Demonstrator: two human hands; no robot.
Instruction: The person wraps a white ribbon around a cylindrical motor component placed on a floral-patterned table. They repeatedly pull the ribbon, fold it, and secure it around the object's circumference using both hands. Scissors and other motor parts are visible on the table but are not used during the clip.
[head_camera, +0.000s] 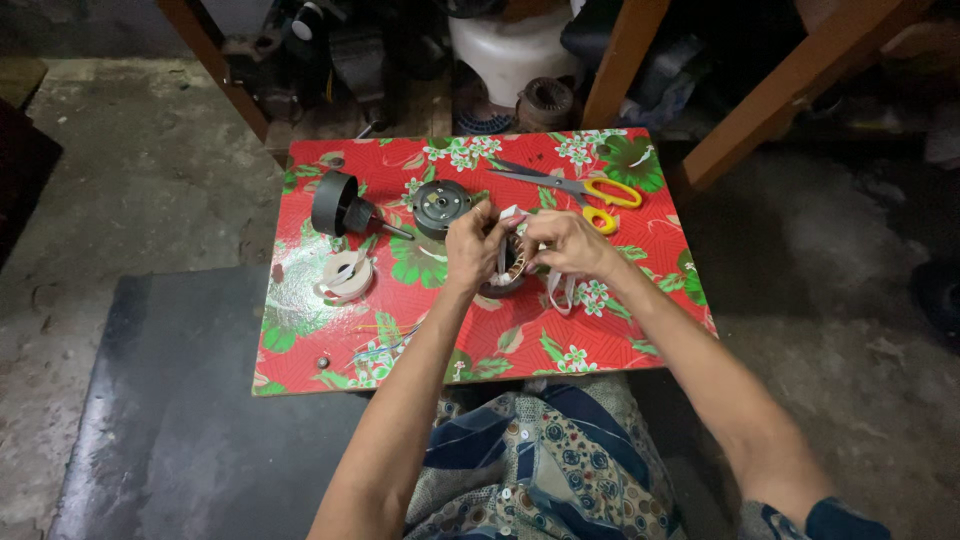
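Observation:
Both hands meet over a round motor stator with copper windings (510, 268) at the middle of a low table covered in red floral cloth (620, 330). My left hand (470, 245) grips the stator's left side. My right hand (565, 243) pinches a white strip of tape or cord (556, 292) that loops down from the stator. The stator is mostly hidden by the fingers.
On the table lie yellow-handled scissors (590, 190), a grey round motor cover (441, 205), a black rotor housing with a shaft (340, 205) and a roll of white tape (346, 275). Thin coloured wires (380, 350) lie near the front edge. Wooden legs and motor parts stand behind.

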